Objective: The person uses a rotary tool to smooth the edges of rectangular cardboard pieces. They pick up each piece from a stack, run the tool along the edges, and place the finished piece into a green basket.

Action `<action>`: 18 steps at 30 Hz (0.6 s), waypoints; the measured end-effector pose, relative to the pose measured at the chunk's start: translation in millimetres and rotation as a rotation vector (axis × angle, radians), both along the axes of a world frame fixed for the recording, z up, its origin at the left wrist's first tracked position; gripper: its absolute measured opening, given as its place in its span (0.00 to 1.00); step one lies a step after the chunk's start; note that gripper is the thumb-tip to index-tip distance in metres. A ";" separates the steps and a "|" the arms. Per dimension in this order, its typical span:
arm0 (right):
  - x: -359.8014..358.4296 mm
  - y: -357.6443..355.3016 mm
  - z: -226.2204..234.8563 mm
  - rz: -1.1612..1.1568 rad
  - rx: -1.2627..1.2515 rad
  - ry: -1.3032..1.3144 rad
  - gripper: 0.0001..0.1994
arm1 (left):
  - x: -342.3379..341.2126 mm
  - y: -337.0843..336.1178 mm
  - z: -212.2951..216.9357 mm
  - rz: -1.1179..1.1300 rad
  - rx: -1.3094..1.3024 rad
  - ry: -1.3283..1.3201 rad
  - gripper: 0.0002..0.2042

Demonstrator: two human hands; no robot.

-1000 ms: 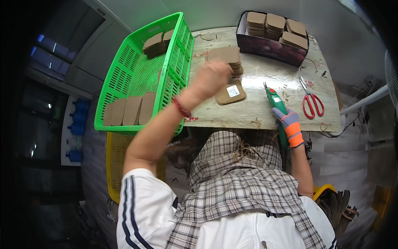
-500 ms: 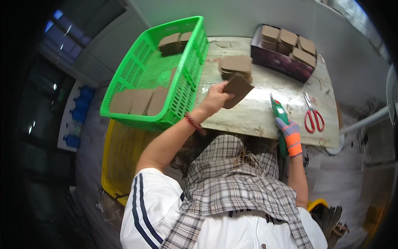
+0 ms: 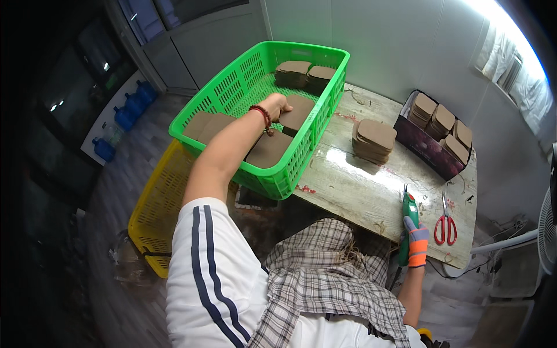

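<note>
My bare left hand, with a beaded bracelet at the wrist, reaches into a green plastic basket. Its fingers close on the left edge of a brown rounded-corner pad inside, partly hiding it. Other brown pads lie close by in the basket, and stacks sit at its far end. My right hand, in a grey and orange glove, grips a green handheld electric cutter with a pronged tip, at the table's front edge. Red-handled scissors lie to its right.
On the wooden table stands a stack of brown pads. Behind it, a dark box holds several more stacks. A yellow crate is below the green basket. A white fan is at the far right.
My left hand has moved left from over the table into the green basket, carrying the brown pad. The view has shifted; my right hand keeps its hold on the cutter.
</note>
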State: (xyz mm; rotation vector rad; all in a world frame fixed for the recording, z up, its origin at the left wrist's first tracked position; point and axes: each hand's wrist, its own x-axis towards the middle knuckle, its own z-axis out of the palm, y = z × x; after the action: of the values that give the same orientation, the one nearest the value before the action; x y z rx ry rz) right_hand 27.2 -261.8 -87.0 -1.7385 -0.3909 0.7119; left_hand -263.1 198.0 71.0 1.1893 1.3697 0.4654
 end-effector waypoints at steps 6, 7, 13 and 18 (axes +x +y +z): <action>-8.2 3.7 16.3 0.010 -0.090 0.011 0.14 | 11.1 31.4 -41.1 -0.485 0.334 1.085 0.20; -7.5 0.9 16.5 -0.005 -0.106 0.002 0.15 | 17.0 24.7 -42.0 -0.526 0.371 1.026 0.19; 4.7 0.2 -9.0 0.030 -0.075 -0.080 0.18 | 6.9 11.1 -20.8 -0.597 0.616 1.177 0.15; -7.5 1.0 13.3 0.009 -0.082 -0.020 0.18 | 83.4 -27.8 69.8 -0.460 1.377 0.818 0.16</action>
State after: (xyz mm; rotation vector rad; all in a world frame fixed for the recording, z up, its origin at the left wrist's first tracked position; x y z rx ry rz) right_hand 19.8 -260.8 -73.7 -1.8235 -0.3889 0.7261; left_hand -179.7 170.2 140.8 2.9945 1.2802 0.6266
